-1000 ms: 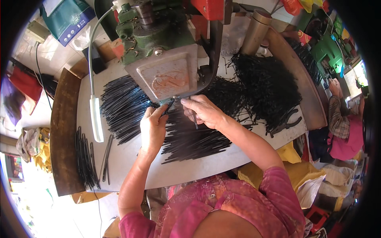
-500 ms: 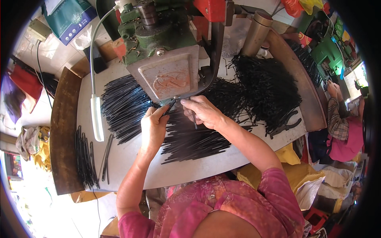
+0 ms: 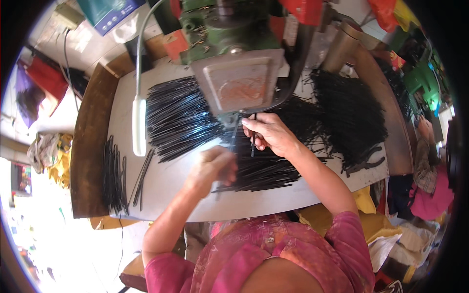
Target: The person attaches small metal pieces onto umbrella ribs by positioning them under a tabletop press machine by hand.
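From where I stand, the right hand (image 3: 271, 134) is up close under the green machine (image 3: 217, 31), thumb and index finger closed in a pinch on a thin dark rod (image 3: 253, 145), the other fingers curled in beneath. That rod points toward the near edge, its far end just by the machine's lower front. The left hand (image 3: 215, 168) is nearer and to the left, over the pale tabletop (image 3: 171, 198), fingers bent inward but badly blurred. A faint strip (image 3: 234, 134) runs from below the machine toward them, and I cannot tell whether they grip it or how far they are parted.

Dark rods lie all about: a broad left bundle (image 3: 181, 119) beside the machine, a near pile (image 3: 268, 175) below the right hand, and a tangled heap (image 3: 349, 117) far over to the right, with dark-handled pliers (image 3: 367, 163) at its near side. Along the left wooden rim (image 3: 93, 151) sits a small batch (image 3: 115, 180), a few loose rods (image 3: 141, 178) just beside it. A white lamp (image 3: 138, 129) hangs over the left side, and a metal flask (image 3: 343, 46) stands at the far right
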{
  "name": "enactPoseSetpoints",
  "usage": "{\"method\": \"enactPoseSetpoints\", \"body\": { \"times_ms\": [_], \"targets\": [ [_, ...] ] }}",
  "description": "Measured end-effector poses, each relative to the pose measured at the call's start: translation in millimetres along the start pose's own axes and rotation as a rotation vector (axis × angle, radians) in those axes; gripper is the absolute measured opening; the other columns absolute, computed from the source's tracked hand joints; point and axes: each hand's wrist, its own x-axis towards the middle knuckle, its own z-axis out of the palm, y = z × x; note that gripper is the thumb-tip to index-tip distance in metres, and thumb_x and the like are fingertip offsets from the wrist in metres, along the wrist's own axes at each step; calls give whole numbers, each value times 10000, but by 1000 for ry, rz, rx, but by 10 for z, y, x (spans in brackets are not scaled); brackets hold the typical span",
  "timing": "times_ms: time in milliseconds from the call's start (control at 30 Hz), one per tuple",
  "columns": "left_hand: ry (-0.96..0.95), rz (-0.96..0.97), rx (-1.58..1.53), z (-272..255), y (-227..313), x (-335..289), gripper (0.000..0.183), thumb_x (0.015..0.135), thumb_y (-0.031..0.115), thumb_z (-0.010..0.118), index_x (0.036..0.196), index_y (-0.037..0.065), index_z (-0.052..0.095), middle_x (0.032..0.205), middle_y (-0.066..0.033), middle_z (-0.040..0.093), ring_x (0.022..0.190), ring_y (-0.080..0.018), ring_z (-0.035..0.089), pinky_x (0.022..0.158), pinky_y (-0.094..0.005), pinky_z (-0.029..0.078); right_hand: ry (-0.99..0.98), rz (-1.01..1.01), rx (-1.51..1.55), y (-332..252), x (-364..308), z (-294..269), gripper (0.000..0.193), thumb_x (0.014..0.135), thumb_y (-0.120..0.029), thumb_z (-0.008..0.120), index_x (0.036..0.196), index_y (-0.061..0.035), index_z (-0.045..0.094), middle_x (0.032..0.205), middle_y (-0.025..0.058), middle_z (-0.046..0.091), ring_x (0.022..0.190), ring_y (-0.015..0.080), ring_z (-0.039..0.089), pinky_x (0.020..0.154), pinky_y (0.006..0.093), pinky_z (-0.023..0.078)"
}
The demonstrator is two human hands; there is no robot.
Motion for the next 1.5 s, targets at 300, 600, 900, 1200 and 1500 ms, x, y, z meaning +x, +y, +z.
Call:
{"method": "enactPoseSetpoints", "body": {
  "times_ms": [300, 600, 900, 1200, 1500],
  "targets": [
    [-19, 71, 150, 190, -88, -21, 190, 852, 173, 497, 768, 3, 506, 608, -63, 526, 437, -129, 482, 394, -235, 371, -242, 9, 115, -48, -148, -96, 197, 818, -172, 558, 847, 23, 559, 793, 102, 578, 635, 147, 602, 552, 252, 518],
    [528, 1292, 974, 672, -239, -32, 480, 588, 38, 646, 1040, 5, 488, 1013, -144, 483, 889, -308, 481, 750, -387, 386, 26, -94, 387, 57, -94, -395, 147, 792, -95, 568, 865, 32, 567, 802, 114, 599, 709, 232, 621, 623, 316, 527],
    [110, 71, -418, 391, -26, 314, 219, 819, 221, 538, 793, 4, 548, 654, -59, 565, 526, -120, 512, 444, -221, 386, 122, -191, 557, 111, 96, -410, 172, 806, -82, 533, 918, 47, 537, 854, 166, 595, 779, 250, 611, 685, 333, 529],
    [165, 132, -587, 7, 63, 654, 228, 797, 206, 584, 817, -16, 535, 619, -53, 545, 508, -135, 487, 424, -220, 327, 170, -193, 546, 53, 123, -220, 159, 807, -82, 545, 901, 46, 537, 851, 153, 597, 766, 238, 613, 683, 330, 532],
    [226, 205, -490, 107, 134, 710, 197, 813, 199, 560, 801, 3, 543, 603, -25, 540, 461, -100, 471, 370, -190, 316, 212, -263, 679, 43, 122, -213, 140, 798, -55, 548, 893, 48, 552, 837, 148, 608, 724, 239, 620, 667, 345, 537]
  ]
}}
